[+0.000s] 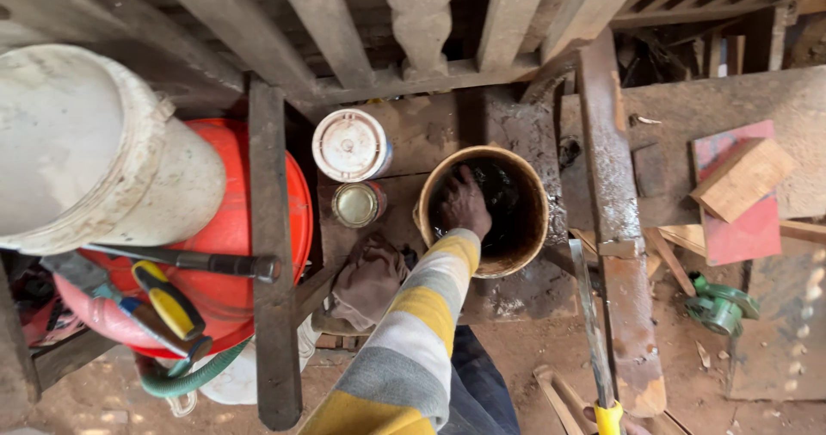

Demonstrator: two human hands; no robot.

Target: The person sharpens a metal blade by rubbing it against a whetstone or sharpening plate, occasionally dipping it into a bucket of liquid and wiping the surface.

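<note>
Reaching down into a round brown bucket point(482, 212) on the stained wooden bench point(516, 293), the left hand point(465, 203), wrist in a yellow, grey and white striped sleeve point(411, 340); fingers spread loosely over dark, wet-looking contents, gripping nothing visible, though fingertips partly lost against the black. Just left of the bucket, 2 smaller containers: a white-lidded round tub point(350, 145) and, below it, a small jar with a gold metal lid point(357, 204), both closed, contents hidden. Beside the sleeve, a crumpled brown rag point(368, 280). Far left, an upturned dirty white pail point(90, 147) resting on a red drum point(225, 228). At the bottom edge, the right hand point(624, 422), mostly out of view, near a yellow-handled saw point(595, 332); grip impossible to tell.
</note>
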